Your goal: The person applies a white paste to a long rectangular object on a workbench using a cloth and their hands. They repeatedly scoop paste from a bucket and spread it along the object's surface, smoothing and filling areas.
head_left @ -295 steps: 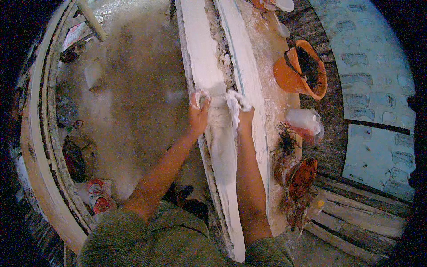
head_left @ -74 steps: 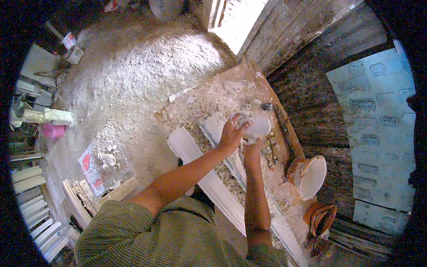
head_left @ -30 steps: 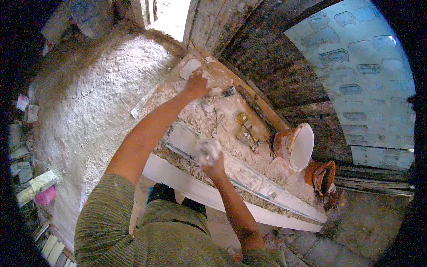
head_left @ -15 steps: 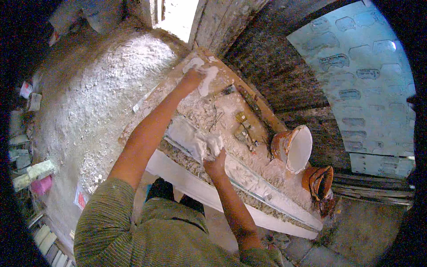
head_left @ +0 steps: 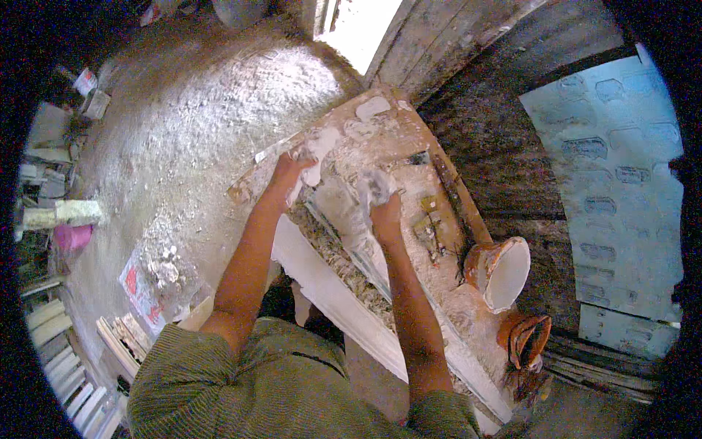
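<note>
My left hand [head_left: 294,165] is closed on a lump of wet white plaster [head_left: 319,150] near the far end of a long white plaster moulding [head_left: 333,282] lying on a dusty wooden workbench [head_left: 431,146]. My right hand [head_left: 383,207], coated in white, presses a smear of plaster [head_left: 344,208] onto the moulding's top, close to the left hand. Fibrous strands [head_left: 333,256] show along the moulding's edge.
An orange bowl of white plaster [head_left: 503,272] and a second orange bowl [head_left: 528,339] sit at the bench's right side. Small tools [head_left: 431,223] lie on the bench. Plaster dust covers the floor [head_left: 190,124]; stacked white strips [head_left: 58,344] and bags stand at left.
My left hand has drawn back from the bench's far end with plaster in it, toward my right hand. My right hand stays on the moulding, spreading plaster.
</note>
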### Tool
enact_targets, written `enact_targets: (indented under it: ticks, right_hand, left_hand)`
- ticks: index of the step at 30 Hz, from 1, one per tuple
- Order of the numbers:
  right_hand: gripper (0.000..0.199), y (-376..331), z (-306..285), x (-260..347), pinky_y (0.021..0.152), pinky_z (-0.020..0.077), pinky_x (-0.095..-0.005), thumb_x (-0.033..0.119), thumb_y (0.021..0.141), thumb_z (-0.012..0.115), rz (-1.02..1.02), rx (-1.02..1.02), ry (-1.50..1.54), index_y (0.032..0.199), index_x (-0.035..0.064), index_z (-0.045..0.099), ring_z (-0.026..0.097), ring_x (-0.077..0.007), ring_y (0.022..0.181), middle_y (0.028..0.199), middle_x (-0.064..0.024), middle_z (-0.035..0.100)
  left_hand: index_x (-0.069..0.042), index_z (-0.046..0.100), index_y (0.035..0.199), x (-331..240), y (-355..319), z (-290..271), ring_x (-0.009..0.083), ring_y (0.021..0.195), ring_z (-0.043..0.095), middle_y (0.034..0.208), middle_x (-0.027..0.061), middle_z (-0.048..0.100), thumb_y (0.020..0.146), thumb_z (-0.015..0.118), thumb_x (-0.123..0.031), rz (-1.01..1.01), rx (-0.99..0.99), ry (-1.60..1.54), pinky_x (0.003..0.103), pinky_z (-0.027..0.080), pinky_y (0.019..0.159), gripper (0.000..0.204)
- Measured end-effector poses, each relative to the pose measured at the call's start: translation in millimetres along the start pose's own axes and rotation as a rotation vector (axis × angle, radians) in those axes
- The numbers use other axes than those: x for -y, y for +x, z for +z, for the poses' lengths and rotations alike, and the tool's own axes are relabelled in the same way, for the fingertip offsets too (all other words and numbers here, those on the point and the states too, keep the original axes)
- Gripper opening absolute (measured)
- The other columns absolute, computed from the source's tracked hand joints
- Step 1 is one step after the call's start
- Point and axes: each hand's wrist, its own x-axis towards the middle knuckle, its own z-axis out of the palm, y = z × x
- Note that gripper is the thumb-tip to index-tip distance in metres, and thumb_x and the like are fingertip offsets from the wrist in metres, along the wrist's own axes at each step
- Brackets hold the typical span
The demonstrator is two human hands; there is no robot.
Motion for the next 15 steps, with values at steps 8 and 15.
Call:
enact_targets:
  ticks: [8, 15]
  right_hand:
    - [0.046, 38, 28, 35, 0.097, 0.0463, -0.0361, 0.026, 0.09, 0.067, 0.11, 0.253, 0.143, 0.126, -0.0019, 0.057, 0.058, -0.0225, 0.114, 0.128, -0.0148, 0.06]
    - [0.027, -41, 32, -18, 0.07, 0.0521, -0.046, 0.027, 0.081, 0.06, -0.425, 0.285, -1.093, 0.071, 0.0019, 0.065, 0.062, -0.0379, 0.074, 0.083, -0.02, 0.062]
  left_hand:
    - [0.005, 0.056, 0.127, 52, -39, 19, 0.0244, 0.098, 0.063, 0.105, 0.0178, 0.068, 0.081, 0.076, -0.02, 0.361, -0.356, 0.249, 0.037, 0.049, 0.088, 0.056]
    - [0.005, 0.043, 0.138, 59, -48, 12, 0.0189, 0.097, 0.059, 0.108, 0.0139, 0.064, 0.088, 0.069, -0.029, 0.357, -0.525, -0.126, 0.032, 0.047, 0.088, 0.066]
